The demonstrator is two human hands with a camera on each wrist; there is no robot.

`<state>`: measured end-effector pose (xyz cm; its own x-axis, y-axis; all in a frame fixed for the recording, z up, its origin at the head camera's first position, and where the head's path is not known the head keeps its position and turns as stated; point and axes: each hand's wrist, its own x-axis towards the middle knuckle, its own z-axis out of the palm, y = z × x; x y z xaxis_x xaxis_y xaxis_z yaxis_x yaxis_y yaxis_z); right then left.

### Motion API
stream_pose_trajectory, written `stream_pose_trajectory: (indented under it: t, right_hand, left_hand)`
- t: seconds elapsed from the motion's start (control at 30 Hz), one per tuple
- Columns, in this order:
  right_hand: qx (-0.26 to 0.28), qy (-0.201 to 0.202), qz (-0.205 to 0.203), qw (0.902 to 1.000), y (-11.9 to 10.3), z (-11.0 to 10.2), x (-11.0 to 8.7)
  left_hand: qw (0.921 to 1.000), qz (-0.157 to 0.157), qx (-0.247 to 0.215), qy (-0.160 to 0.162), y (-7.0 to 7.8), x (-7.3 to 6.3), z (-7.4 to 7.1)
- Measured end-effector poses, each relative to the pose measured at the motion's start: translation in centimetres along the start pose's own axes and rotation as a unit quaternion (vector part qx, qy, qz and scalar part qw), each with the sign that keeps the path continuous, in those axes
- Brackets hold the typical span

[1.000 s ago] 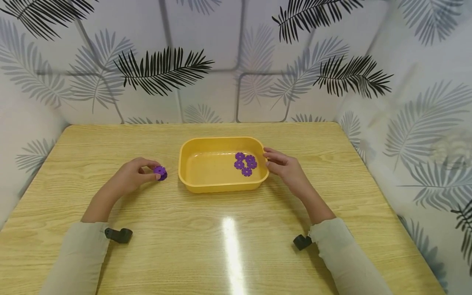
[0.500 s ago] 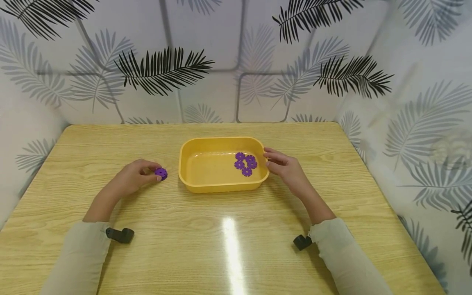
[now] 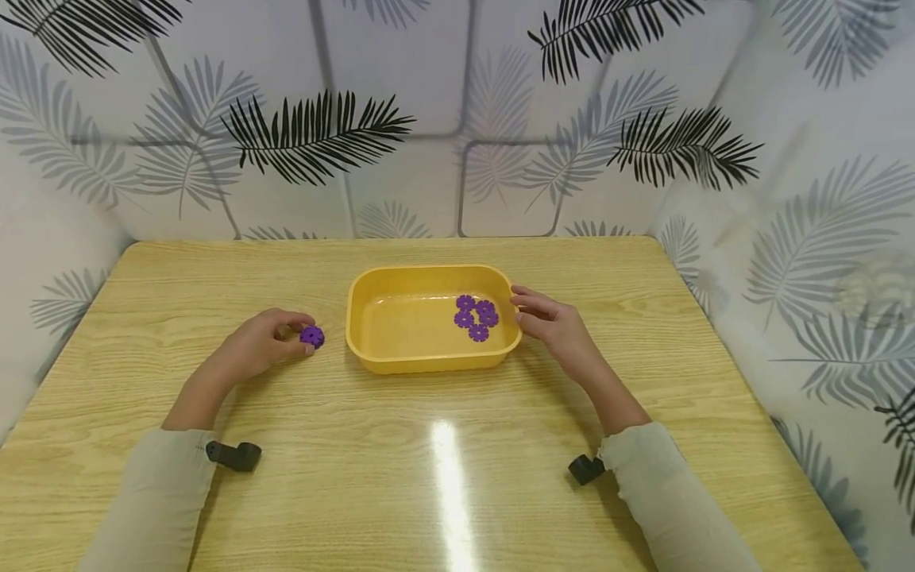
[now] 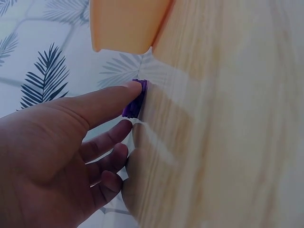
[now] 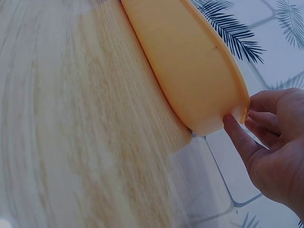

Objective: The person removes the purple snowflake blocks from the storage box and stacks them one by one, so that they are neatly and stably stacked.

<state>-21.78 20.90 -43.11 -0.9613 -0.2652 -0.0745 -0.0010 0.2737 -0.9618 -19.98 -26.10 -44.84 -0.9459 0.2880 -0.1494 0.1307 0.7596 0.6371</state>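
Left hand point(image 3: 263, 343) pinches purple discs point(image 3: 313, 336); the yellow tray point(image 3: 400, 365) between, 5 more discs point(image 3: 464, 319) showing inside, touches the relaxed right hand point(image 3: 559, 324).

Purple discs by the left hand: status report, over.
Left hand pinching purple discs, left of yellow tray. Right hand on tray's right end. Tray's left wall between discs and interior.

One yellow tray point(image 3: 403, 334), five purple discs point(image 3: 478, 333) inside, outer discs point(image 3: 312, 337) uncountable, one table point(image 3: 372, 453)
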Motion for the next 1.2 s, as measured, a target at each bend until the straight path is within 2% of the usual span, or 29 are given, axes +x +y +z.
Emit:
stream_pose_trajectory:
  t: [0.37,0.63,0.83,1.0,1.2]
  right_hand:
    - [0.009,-0.002,0.003,1.0,-0.1,0.0,0.0]
    - [0.01,-0.001,0.004,0.9999,0.0,0.0,0.1]
    - [0.009,0.0,-0.007,0.9999,0.1,0.0,0.0]
    - [0.006,0.0,-0.006,1.0,0.0,0.0,0.0]
    - [0.003,-0.002,-0.007,1.0,0.0,0.0,0.1]
  left_hand:
    - [0.9999,0.0,0.011,0.004,0.5,-0.2,-0.1]
    - [1.0,0.006,0.003,0.003,0.4,-0.2,-0.1]
    - [1.0,-0.003,-0.006,0.0,0.8,-0.2,-0.5]
    - [0.9997,0.002,-0.018,0.016,2.7,0.1,-1.4]
    - [0.9988,0.042,-0.015,0.021,6.4,1.3,-2.0]
